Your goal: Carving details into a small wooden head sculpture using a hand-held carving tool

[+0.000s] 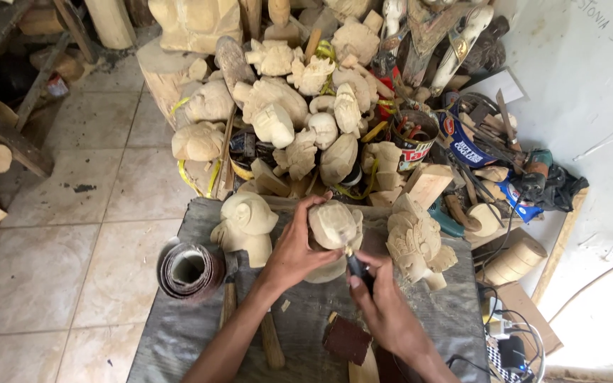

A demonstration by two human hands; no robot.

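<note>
A: Fingers first. What does each hand hold?

B: The left hand wraps its fingers tightly round a pale carved wooden figure, which stands near the middle of the far edge of the grey-covered work table. The right hand is closed on a dark-handled carving tool, its tip touching the figure's lower front.

A: Where does the hazard lie?

B: Probably at that contact. The tip sits just beside the left thumb; a slip on hard grain could drive it into the holding hand or gouge the carving.

A: And farther out?

B: A rounded carving stands to the left and a detailed carving to the right, both just beside the figure; a jolted elbow might knock either off the far edge. A sandpaper roll overhangs the left edge and could roll off. A dark sanding block lies near the near edge, by the right wrist. Beyond the table, a heap of unfinished carvings is stacked.
</note>
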